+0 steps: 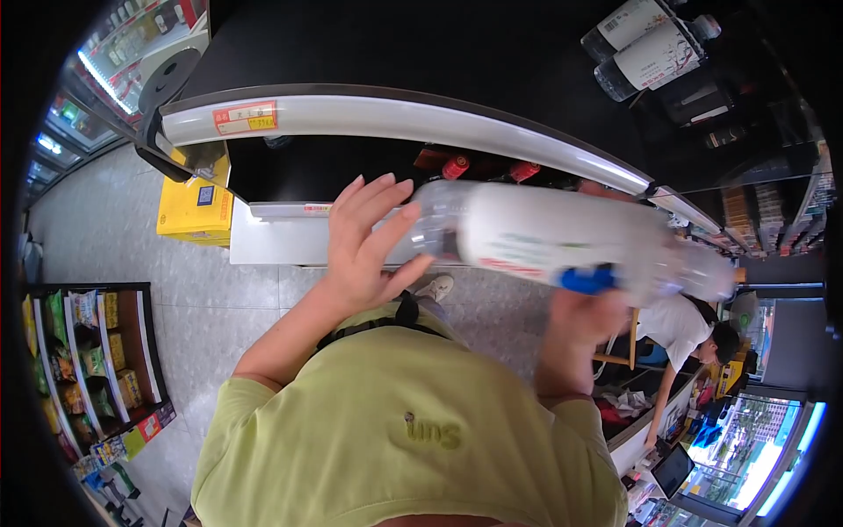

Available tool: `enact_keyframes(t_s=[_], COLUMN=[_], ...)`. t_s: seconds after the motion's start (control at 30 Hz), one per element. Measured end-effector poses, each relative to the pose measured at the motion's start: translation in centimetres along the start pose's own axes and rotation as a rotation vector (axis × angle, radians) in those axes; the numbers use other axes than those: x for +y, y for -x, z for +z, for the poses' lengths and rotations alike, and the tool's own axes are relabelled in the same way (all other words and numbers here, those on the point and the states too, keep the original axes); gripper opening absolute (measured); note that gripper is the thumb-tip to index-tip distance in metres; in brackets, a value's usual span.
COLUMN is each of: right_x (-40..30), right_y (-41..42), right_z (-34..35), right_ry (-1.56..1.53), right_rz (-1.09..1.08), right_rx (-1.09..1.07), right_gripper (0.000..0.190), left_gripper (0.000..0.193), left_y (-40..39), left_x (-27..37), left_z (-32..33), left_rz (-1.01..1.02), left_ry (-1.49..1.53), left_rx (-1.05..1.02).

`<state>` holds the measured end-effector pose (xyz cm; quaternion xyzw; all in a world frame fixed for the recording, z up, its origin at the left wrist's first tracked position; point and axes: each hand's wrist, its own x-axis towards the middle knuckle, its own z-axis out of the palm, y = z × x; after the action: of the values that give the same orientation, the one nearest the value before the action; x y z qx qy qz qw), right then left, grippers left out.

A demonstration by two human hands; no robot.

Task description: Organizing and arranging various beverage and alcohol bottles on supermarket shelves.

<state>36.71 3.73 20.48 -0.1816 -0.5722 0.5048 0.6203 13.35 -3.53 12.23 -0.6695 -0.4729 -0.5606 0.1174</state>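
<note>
A large clear plastic bottle [527,227] with a white label lies nearly level across my front, its base to the left and its neck to the right. The neck end is blurred. My left hand [369,244] is at the base, fingers spread along one side and thumb on the other. My right hand [586,316], also blurred, grips the bottle from below near the middle. Beside its fingers shows a blue patch [586,279]; I cannot tell whether it is a cloth or part of the label. Before me runs a black shelf [395,46] with a white front edge.
Two similar bottles [652,59] lie on the shelf at upper right. Red-capped bottles [454,166] stand on the shelf below. A yellow carton [192,211] is at left, a snack rack [92,369] lower left. At right, a person [678,329] leans over a counter.
</note>
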Motion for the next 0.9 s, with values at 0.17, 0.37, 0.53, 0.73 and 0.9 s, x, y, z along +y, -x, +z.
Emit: enact_keyframes(t_s=[0.17,0.37,0.53,0.73,0.9], right_x=[-7.6,-8.4,-6.2,-4.0,-3.1], right_y=[-7.0,-15.7,-19.8,-22.9,-23.4], right_z=[-1.5,-3.9,-3.8,-5.5,-6.1], right_ry=[0.266,0.592,0.658,0.714,0.737], right_rz=[-0.444,-0.439,-0.361,-0.286,-0.195], right_rx=[0.325,0.368,0.346,0.334,0.327], right_gripper=[0.069,0.038,0.049,0.051,0.051], left_gripper=[0.058,0.049,0.048,0.046,0.046], left_y=[0.9,2.5,2.8,3.2,3.3], left_x=[-0.5,-0.9,-1.7,-2.3,-2.7], left_z=[-0.2,-0.2,-0.4,-0.6,-1.0], left_rz=[-0.136,-0.207,-0.272,-0.337,-0.354], left_ry=[0.064,0.077,0.049,0.024,-0.002], left_rx=[-0.047,-0.099,-0.091,-0.075,-0.084])
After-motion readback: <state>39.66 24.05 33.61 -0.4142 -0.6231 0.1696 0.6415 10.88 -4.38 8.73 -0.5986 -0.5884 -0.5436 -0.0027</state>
